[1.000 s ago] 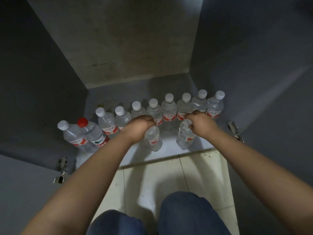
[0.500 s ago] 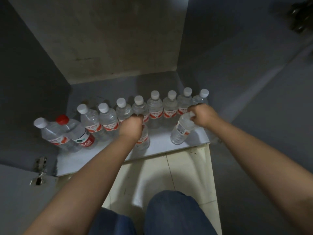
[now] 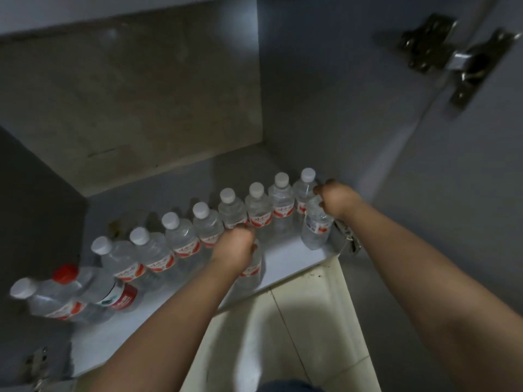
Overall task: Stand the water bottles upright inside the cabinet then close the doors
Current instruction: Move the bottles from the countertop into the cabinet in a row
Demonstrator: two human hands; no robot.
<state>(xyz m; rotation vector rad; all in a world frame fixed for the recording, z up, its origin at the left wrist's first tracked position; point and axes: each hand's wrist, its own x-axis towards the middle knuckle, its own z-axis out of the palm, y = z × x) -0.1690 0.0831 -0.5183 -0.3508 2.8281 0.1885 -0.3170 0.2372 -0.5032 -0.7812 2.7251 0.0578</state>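
Observation:
Several clear water bottles with white caps (image 3: pixel 256 206) stand upright in a row across the white cabinet floor (image 3: pixel 285 257). One red-capped bottle (image 3: pixel 102 287) stands near the left end. My left hand (image 3: pixel 235 247) grips the top of a bottle (image 3: pixel 250 274) standing in front of the row, and hides its cap. My right hand (image 3: pixel 335 199) grips the neck of another bottle (image 3: pixel 315 229) at the right end, close to the cabinet's right wall. Both cabinet doors are open.
An open door with a metal hinge (image 3: pixel 458 59) is at the upper right. A lower hinge (image 3: pixel 346 236) sits beside the right-hand bottle. Another hinge (image 3: pixel 36 363) is at the bottom left. Pale floor tiles (image 3: pixel 291 332) lie in front of the cabinet.
My right hand has carried its bottle rightward to the end of the row and stood it straighter. My left hand stays on its bottle. The view has tilted and shifted right.

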